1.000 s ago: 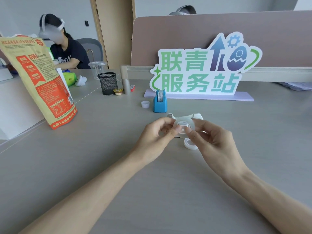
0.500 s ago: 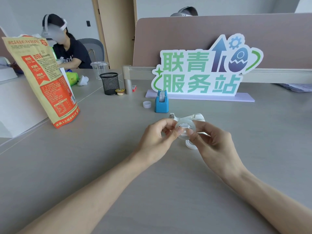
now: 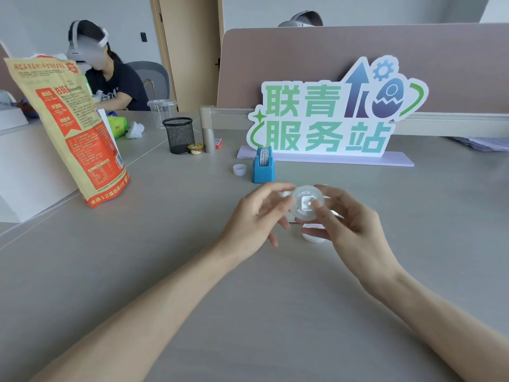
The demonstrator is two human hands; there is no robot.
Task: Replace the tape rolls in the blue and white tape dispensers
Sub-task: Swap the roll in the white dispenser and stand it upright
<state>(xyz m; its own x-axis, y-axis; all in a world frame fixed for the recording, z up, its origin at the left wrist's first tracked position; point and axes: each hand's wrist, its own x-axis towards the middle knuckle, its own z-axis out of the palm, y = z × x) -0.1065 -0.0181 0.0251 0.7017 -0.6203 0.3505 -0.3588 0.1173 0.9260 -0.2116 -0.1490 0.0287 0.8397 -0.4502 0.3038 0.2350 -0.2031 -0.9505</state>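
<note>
My right hand (image 3: 349, 224) holds a clear tape roll (image 3: 298, 213) with a white hub up above the desk, thumb pressed on its face. My left hand (image 3: 256, 216) is blurred just left of the roll, fingers spread, index tip at its upper left edge. The white dispenser (image 3: 283, 193) lies behind both hands and is mostly hidden. A second white roll (image 3: 312, 239) rests on the desk under my right hand. The blue dispenser (image 3: 263, 168) stands farther back with a roll in it. A small white ring (image 3: 239, 169) sits to its left.
A green-lettered sign (image 3: 330, 122) stands behind the blue dispenser against a divider. A tall orange snack bag (image 3: 68, 128) stands at the left. A black mesh cup (image 3: 178, 135) and a small pudding cup (image 3: 195, 148) sit behind. A person sits at the far left desk.
My left fingers, pinched on the roll before, have spread apart. The roll now sits a little higher, held by my right hand.
</note>
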